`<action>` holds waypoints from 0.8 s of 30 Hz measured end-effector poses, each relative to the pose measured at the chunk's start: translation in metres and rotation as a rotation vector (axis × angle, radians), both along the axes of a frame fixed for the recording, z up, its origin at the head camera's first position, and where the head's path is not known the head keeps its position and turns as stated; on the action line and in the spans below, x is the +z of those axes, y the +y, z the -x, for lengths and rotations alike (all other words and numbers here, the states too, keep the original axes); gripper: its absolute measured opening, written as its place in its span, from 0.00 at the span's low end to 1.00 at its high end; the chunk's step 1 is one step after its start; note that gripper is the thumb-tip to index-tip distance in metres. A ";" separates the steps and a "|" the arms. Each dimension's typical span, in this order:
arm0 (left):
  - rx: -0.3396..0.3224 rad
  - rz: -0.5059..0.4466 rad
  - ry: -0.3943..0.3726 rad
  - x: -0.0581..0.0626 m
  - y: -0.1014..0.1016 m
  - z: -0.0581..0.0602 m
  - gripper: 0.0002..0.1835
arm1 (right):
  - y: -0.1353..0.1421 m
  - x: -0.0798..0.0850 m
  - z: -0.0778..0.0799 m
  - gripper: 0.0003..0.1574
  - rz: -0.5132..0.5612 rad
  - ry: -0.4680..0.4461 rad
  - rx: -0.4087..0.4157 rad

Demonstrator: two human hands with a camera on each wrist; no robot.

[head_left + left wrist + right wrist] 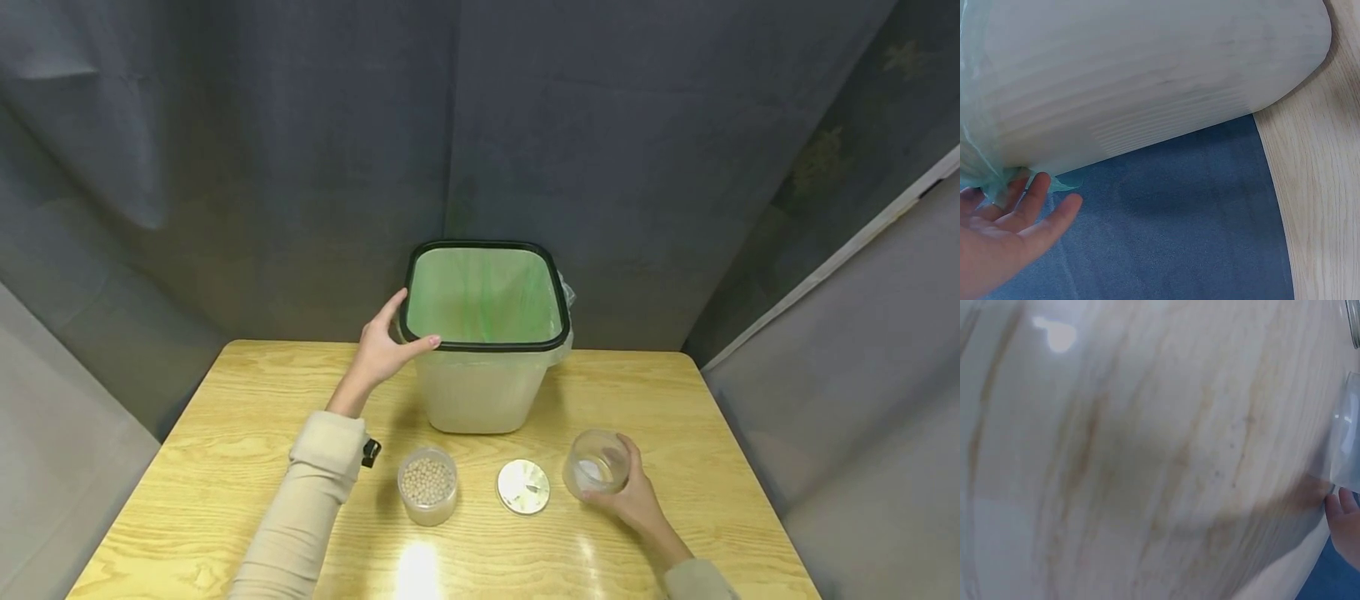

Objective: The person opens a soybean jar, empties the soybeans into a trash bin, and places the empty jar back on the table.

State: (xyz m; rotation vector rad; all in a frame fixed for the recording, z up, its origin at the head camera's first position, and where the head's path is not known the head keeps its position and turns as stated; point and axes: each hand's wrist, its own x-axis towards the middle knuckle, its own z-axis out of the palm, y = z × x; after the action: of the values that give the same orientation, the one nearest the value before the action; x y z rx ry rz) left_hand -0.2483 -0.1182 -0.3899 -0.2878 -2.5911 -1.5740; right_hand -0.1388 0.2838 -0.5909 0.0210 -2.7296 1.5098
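A pale trash bin (pixel 480 392) with a black rim and a thin green bag lining it stands upright at the back of the table. My left hand (pixel 378 352) holds its front left corner, thumb on the front rim and fingers along the left side. In the left wrist view, the fingers (pixel 1041 206) touch the bag's folded edge under the rim. To the front right, my right hand (pixel 630 487) grips a clear jar (pixel 583 457) from its right side. A whitish patch shows in the jar; I cannot tell what it is.
A round metallic lid (pixel 523 487) lies left of the clear jar. Farther left stands an open clear jar of round beige beans (pixel 427 483). Loose bag plastic (pixel 566 292) bunches on the bin's right side. Dark curtains (pixel 337 167) hang behind the wooden table (pixel 240 450).
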 end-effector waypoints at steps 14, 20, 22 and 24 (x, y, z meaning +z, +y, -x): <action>-0.004 0.009 0.018 0.002 0.001 -0.003 0.49 | 0.006 0.042 -0.003 0.65 0.056 0.274 0.084; -0.004 0.010 0.019 0.003 0.001 -0.003 0.49 | 0.003 0.065 -0.001 0.63 0.038 0.416 0.133; -0.003 0.011 0.017 0.003 0.001 -0.003 0.49 | -0.001 0.073 -0.001 0.64 0.043 0.443 0.159; -0.003 0.012 0.015 0.003 0.001 -0.003 0.49 | -0.008 0.084 -0.003 0.64 0.046 0.453 0.181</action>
State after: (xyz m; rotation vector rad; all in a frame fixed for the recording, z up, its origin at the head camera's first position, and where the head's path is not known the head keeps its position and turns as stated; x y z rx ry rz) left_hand -0.2458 -0.1174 -0.3871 -0.3029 -2.5903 -1.5519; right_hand -0.1363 0.2762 -0.5067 0.5510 -2.3799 1.3937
